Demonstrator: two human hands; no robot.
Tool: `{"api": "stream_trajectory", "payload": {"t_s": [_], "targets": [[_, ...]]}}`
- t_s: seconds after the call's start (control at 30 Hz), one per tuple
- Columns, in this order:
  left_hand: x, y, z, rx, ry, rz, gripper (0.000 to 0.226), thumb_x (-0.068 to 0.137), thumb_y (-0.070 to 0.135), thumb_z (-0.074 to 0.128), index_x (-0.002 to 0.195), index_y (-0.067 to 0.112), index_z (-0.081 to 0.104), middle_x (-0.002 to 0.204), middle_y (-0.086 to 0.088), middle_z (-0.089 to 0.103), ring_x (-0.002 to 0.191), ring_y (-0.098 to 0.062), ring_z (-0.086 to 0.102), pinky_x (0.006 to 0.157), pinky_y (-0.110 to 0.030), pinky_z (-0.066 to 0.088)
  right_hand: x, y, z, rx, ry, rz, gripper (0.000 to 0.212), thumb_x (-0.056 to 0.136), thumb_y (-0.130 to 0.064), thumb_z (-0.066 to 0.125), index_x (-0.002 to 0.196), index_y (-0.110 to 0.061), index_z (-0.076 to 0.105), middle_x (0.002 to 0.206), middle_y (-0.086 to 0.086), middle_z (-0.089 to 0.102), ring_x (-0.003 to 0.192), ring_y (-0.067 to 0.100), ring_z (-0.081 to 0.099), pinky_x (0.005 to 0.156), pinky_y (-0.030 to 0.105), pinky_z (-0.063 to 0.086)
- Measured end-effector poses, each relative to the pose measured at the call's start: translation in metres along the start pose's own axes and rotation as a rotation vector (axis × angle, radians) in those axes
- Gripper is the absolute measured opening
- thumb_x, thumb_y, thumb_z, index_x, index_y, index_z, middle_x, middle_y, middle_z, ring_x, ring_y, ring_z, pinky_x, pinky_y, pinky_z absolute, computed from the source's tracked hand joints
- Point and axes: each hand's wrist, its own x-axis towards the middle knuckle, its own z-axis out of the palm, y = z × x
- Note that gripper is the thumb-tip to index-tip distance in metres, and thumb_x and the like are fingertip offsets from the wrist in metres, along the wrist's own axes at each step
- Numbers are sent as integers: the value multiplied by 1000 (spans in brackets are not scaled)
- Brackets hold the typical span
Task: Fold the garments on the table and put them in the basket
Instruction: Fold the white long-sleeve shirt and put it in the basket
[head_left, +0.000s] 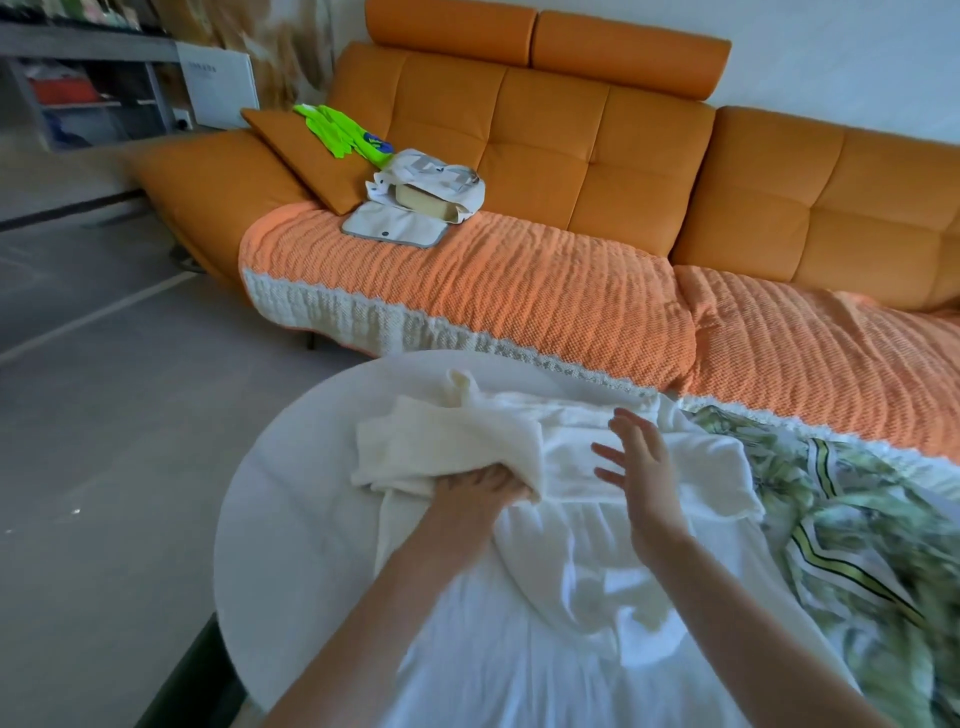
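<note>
a person is folding at a round white table (291, 493), the left hand (480, 488) lying on the turned-over edge of a cream, nubbly knit garment (452, 441), seemingly pinning the fold. its fingertips are hiding under the cloth, so a grip cannot be told. the right hand (639, 462), apart at its 3 o'clock, is hovering with fingers spread over a thin, creased white garment (571, 571), likely to smooth it. a leaf-print garment (857, 545) is lying at the table's 3 o'clock. no basket is showing.
</note>
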Motion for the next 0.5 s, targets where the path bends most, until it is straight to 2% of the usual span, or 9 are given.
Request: {"api": "stream_trajectory", "payload": {"t_s": [0.07,0.1,0.17,0.27,0.33,0.4,0.43,0.47,0.5], "targets": [[-1,1,5,71,-56,-10,57,63,14,28,111,37,50,112,8,66,99,-15,66,70,-38,54,14,4,-5,-182,-43,-1,42,94,-32,51,133,-18,46,133,-1,50,111,19,53,92,36,43],[0,-3,9,124,-63,11,55,62,15,30,105,38,54,106,9,67,93,-14,67,64,-36,55,17,7,-2,-287,-80,-38,46,92,-34,55,135,-19,45,135,-2,47,114,16,50,92,32,40],[0,-3,5,172,-132,-18,56,61,15,31,104,38,57,105,10,67,90,-13,67,62,-35,54,20,14,12,-516,-188,-190,51,86,-36,63,133,-21,49,137,-1,45,122,17,42,97,29,35],[-2,-2,7,265,-112,-9,56,58,7,42,102,35,64,103,5,69,85,-19,68,63,-37,53,19,27,44,-829,-345,-436,54,79,-44,68,129,-25,55,138,-3,43,126,20,32,107,34,27],[-4,2,8,280,-102,-33,49,54,1,54,91,27,72,94,-2,72,77,-28,68,63,-41,54,19,29,66,-925,-421,-474,53,77,-47,69,126,-28,58,134,-5,45,123,20,32,106,33,28],[-2,3,7,283,-71,-61,46,47,0,58,85,19,74,83,-8,72,71,-34,67,61,-45,54,24,29,83,-1020,-472,-481,49,78,-47,68,122,-29,60,129,-5,47,119,21,34,103,31,27],[-2,4,6,270,-43,-57,48,48,-2,56,89,16,74,85,-11,72,76,-39,66,66,-51,53,27,28,89,-1055,-474,-484,44,79,-46,67,118,-28,63,125,-4,50,117,21,36,102,31,28],[0,8,2,216,-50,-59,54,54,-5,53,100,15,72,100,-14,70,94,-45,63,77,-61,47,29,25,93,-1064,-447,-498,37,81,-44,66,113,-26,66,121,-3,53,115,21,38,100,31,31],[1,12,2,184,-51,-66,61,65,-9,48,118,18,64,125,-13,60,119,-44,50,93,-67,34,30,21,95,-1041,-399,-496,30,84,-40,63,108,-23,68,117,-2,56,111,20,43,95,31,36]]}}
